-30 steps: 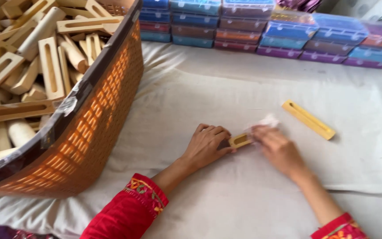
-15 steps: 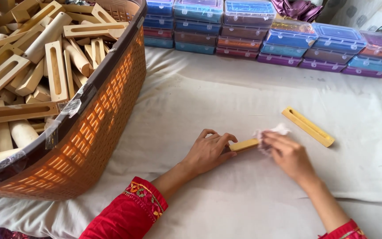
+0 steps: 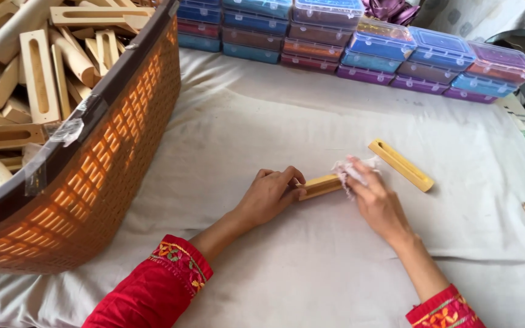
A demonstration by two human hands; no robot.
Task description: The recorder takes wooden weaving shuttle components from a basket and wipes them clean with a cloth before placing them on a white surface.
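Both hands bear on one small yellow wooden block [image 3: 319, 186], lying on the white sheet [image 3: 274, 121] right of the orange basket [image 3: 110, 164]: left hand [image 3: 268, 197] pins its near end, right hand [image 3: 375, 197] presses a white cloth wad [image 3: 349, 168] against the far end. I judge it light, stiff, smooth; best gripped along its long sides.

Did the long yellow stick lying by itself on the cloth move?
No. The yellow slotted stick keeps its place on the white cloth, at the same angle below the row of coloured boxes; only the camera shifted.
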